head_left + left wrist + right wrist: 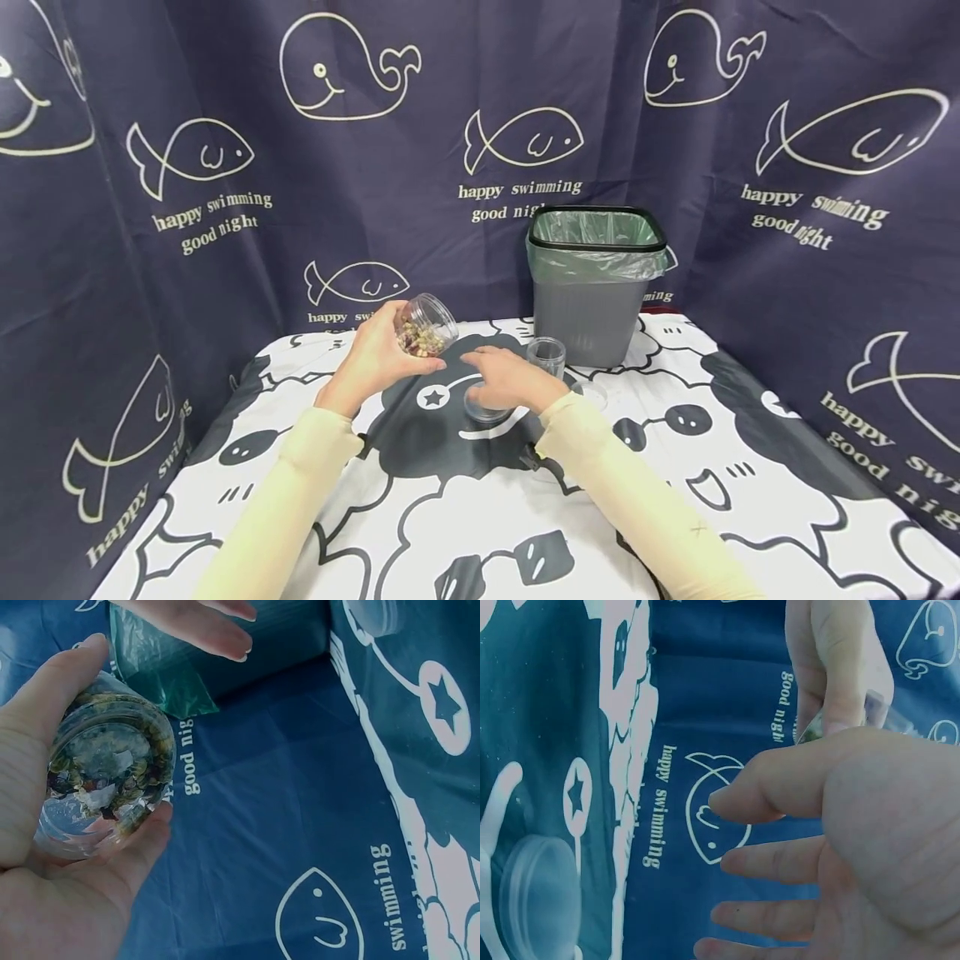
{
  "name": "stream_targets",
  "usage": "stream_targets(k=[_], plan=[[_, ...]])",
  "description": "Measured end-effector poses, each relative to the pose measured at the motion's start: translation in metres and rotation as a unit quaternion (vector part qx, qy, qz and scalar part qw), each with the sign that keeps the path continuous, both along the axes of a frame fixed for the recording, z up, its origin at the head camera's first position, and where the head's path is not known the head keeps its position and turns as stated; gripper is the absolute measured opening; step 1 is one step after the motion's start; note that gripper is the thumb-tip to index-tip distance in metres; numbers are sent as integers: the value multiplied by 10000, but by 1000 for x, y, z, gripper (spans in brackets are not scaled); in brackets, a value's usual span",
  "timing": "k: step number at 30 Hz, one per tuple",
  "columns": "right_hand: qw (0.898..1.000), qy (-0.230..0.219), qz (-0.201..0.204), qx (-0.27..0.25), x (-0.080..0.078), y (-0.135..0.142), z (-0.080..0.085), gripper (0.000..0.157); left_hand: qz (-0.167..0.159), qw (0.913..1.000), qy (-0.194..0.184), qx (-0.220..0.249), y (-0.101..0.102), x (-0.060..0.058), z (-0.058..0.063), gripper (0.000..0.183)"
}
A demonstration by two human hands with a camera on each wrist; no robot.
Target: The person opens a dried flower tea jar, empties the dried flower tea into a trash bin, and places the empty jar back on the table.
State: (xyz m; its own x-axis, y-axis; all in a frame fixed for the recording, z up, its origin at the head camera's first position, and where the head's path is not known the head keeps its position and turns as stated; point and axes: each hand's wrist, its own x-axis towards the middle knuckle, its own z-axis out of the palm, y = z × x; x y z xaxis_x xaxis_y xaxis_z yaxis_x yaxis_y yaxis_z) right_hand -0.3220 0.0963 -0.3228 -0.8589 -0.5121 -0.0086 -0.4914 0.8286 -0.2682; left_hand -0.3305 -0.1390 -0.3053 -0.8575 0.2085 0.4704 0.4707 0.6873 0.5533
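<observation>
My left hand [378,354] grips a clear plastic jar [427,325] above the table, thumb and fingers wrapped round its side. The jar is tilted, with its rim toward the upper right. Inside lie small dried bits [112,787], yellow-green and dark reddish. To the right, my right hand [506,379] hovers with its fingers spread, apart from the jar; the right wrist view shows nothing in its fingers [769,862]. A shallow, round clear piece, like a lid [540,900], lies on the cloth below the right hand, partly hidden by it in the head view.
A second clear jar [547,354] stands right of the right hand, with a flat clear disc [592,395] near it. A grey bin [588,321] with a green liner stands behind. Dark printed curtains [442,225] enclose the cartoon-patterned tablecloth [442,517].
</observation>
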Motion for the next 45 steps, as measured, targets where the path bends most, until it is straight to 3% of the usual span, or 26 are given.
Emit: stream_targets(k=[5, 16, 26, 36, 45], plan=[[9998, 174, 128, -44, 9, 13, 16, 62, -192, 9997, 107, -46, 13, -9, 9, 107], [9964, 793, 123, -261, 19, 55, 44, 57, -514, 9981, 230, -240, 56, -33, 48, 97], [9877, 1401, -205, -662, 18, 101, 68, 55, -640, 9967, 375, -323, 85, -49, 76, 97], [9831, 1443, -736, -850, 14, 140, 97, 55, -743, 9947, 538, -460, 111, -61, 94, 93], [9831, 1345, -906, -855, 13, 152, 103, 55, -664, 9942, 724, -431, 127, -74, 107, 93]])
